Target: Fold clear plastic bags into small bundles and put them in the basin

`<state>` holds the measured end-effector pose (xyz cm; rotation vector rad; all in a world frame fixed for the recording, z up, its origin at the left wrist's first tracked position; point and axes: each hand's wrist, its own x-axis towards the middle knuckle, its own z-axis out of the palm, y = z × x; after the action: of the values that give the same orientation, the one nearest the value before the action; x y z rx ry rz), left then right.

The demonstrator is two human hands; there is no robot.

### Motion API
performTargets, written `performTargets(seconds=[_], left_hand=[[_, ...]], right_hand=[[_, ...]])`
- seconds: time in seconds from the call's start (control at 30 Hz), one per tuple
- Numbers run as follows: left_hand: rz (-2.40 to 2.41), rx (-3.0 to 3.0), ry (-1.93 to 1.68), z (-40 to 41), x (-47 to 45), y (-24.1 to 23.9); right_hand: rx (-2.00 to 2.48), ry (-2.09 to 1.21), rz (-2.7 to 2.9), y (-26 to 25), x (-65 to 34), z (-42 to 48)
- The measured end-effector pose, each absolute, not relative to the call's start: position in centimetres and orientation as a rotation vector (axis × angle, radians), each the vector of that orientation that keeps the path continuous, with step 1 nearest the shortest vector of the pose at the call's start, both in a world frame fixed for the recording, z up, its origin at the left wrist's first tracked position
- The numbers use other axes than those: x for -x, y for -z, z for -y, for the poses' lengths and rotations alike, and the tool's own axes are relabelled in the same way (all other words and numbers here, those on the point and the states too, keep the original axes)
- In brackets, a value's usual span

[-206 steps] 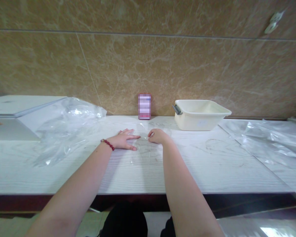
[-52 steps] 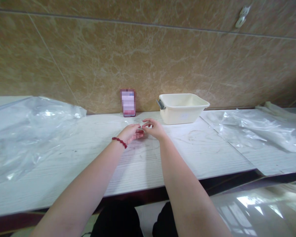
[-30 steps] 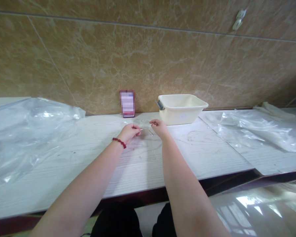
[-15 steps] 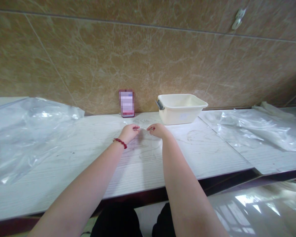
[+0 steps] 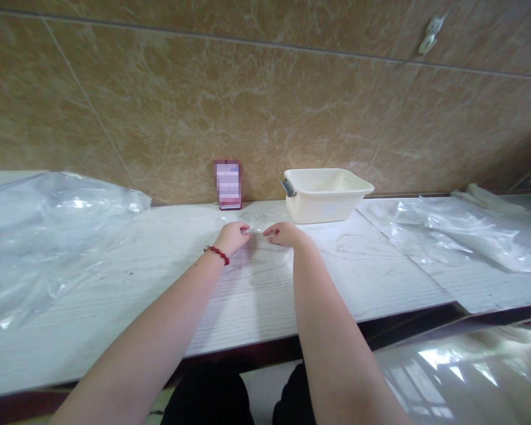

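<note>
My left hand (image 5: 233,238), with a red bead bracelet at the wrist, is closed in a pinch over the white wood-grain table. Across a small gap, my right hand (image 5: 285,235) is pinched the same way. Between the fingertips stretches the edge of a thin clear plastic bag (image 5: 256,231), held by both hands. Its body lies flat on the tabletop toward me and is so transparent that its outline hardly shows. A cream plastic bin (image 5: 325,203) with a grey handle clip stands just beyond my right hand.
A phone (image 5: 229,186) leans upright against the brown tiled wall. Large clear plastic sheeting (image 5: 57,236) covers the table's left side. More crumpled clear plastic (image 5: 460,227) lies at the right, past a seam in the tabletop. The table's front edge runs close to my legs.
Both hands stay in nearly the same place. The plastic edge between the fingertips catches more light and looks straighter than before.
</note>
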<state>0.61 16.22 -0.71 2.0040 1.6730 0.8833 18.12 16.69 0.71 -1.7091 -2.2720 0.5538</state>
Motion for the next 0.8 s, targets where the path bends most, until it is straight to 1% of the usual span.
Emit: performTargets(seconds=[0.23,0.4,0.53,0.63,0.8], left_hand=[[-1.721,-1.982,-0.866,-15.9,-0.2,0.2],[-1.761,-2.179,-0.761,-15.9,0.7,-0.5],[-1.559,-2.457,-0.479,-14.6,0.0,-1.0],[-1.417,-2.47,-0.268,-13.2,-1.0,-0.9],[-1.452,-2.4,-0.142,-12.1,-1.6,-0.9]], right_hand=[[1.711,-0.586,2.3,-0.7,-18.3,-16.7],[1.722,-0.596,2.326,-0.9,-18.4,-16.6],[1.682,-0.601,2.334,-0.7,-18.5,-16.7],[1.656,-0.589,2.331,-0.4,-18.6,-16.9],[1.65,-0.607,2.327,-0.3,-18.5,-16.9]])
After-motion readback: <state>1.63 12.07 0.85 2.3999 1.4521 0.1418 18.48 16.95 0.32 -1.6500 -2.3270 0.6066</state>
